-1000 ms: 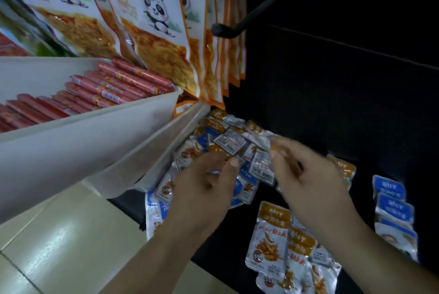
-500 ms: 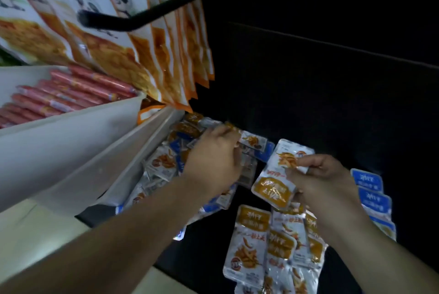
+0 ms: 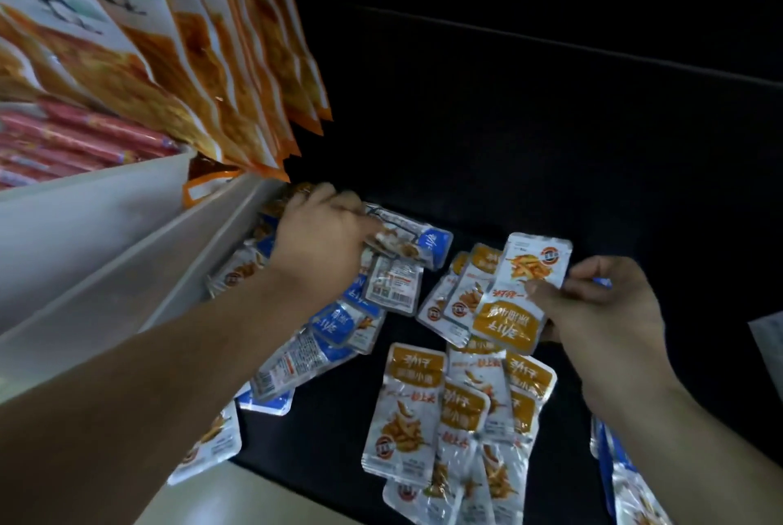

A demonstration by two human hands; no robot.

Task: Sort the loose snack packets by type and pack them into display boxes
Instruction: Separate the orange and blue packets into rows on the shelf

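- Left hand (image 3: 322,236): reaches to the far left of the black shelf (image 3: 551,143), fingers curled round a blue packet (image 3: 428,242) at the top of the pile (image 3: 339,325).
- Pile: mixed blue and orange packets, overlapping and facing different ways, lying against the white bins (image 3: 106,219) on the left; one packet shows its barcode side.
- Right hand (image 3: 593,304): pinches an orange packet (image 3: 521,291) by its right edge between thumb and fingers (print upside down to the camera).
- Just left of the held packet are two or three more orange packets (image 3: 462,300); I cannot tell whether they are held or lying on the shelf.
- Orange row (image 3: 406,410): packets of the same type laid overlapping, near centre, apart from the pile.
- Blue stack (image 3: 610,461): near right edge, partly hidden by the right forearm.
- Bins hold red sausages (image 3: 63,143); large orange bags (image 3: 190,58) hang above them, blurred.
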